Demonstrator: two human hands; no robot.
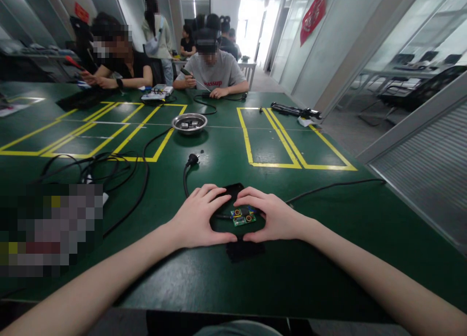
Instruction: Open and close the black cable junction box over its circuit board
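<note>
A small green circuit board (243,216) with copper coils lies inside an open black case (233,192) on the green table (226,282). My left hand (199,216) curls around the case's left side, fingers on its top edge and thumb under it. My right hand (272,216) mirrors it on the right, fingers closed on the case beside the board. A flat black lid piece (245,251) lies just in front of my thumbs. A black cable with a plug (191,160) runs from the case's left side.
A metal bowl (189,123) with small parts sits mid-table. Yellow tape rectangles (277,141) mark the surface. Black cables (109,168) tangle at the left. A black tool (294,111) lies far right. Two people (211,68) work at the far side.
</note>
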